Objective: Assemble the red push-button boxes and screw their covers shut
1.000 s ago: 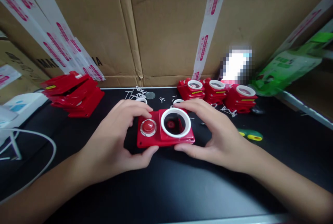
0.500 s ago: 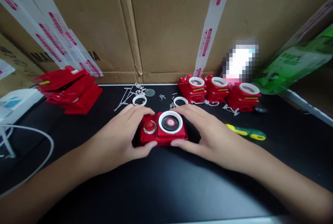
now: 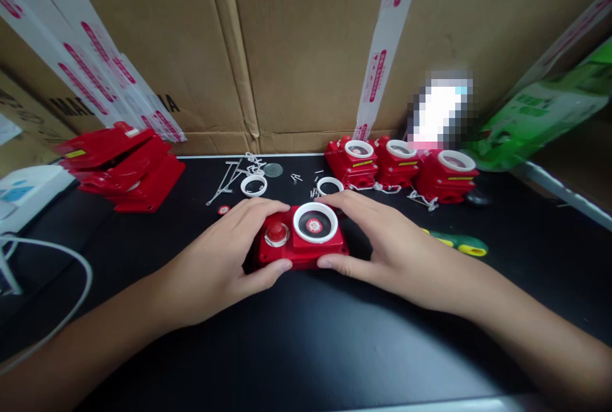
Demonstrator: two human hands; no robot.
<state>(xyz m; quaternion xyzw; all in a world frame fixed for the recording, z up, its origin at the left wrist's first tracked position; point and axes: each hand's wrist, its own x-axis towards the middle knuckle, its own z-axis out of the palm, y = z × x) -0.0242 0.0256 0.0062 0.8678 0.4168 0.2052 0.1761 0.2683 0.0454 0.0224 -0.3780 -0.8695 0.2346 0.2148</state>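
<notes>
Two hands clamp one red switch box (image 3: 301,243) flat on the black worktop (image 3: 306,335): left hand (image 3: 224,259) grasps its left end by the red button (image 3: 276,231), right hand (image 3: 382,246) its right end by the white ring (image 3: 315,223); long axis left-right, both equally near

In the lower half of the frame the black bench (image 3: 306,348) lies bare below your wrists, so you can draw either hand straight back. Above the red plastic box (image 3: 301,243) with its white-ringed window, two loose white plastic rings (image 3: 254,185) and scattered small white pins (image 3: 229,179) clutter the way. At upper right a row of three red housings (image 3: 399,169) stands near, and the green-and-yellow screwdriver (image 3: 454,243) lies just beside your right hand (image 3: 382,246). At left, stacked red covers (image 3: 122,166) and a white cable (image 3: 57,252) stand well apart from your left hand (image 3: 222,252). A brown cardboard wall (image 3: 296,48) closes the top.
</notes>
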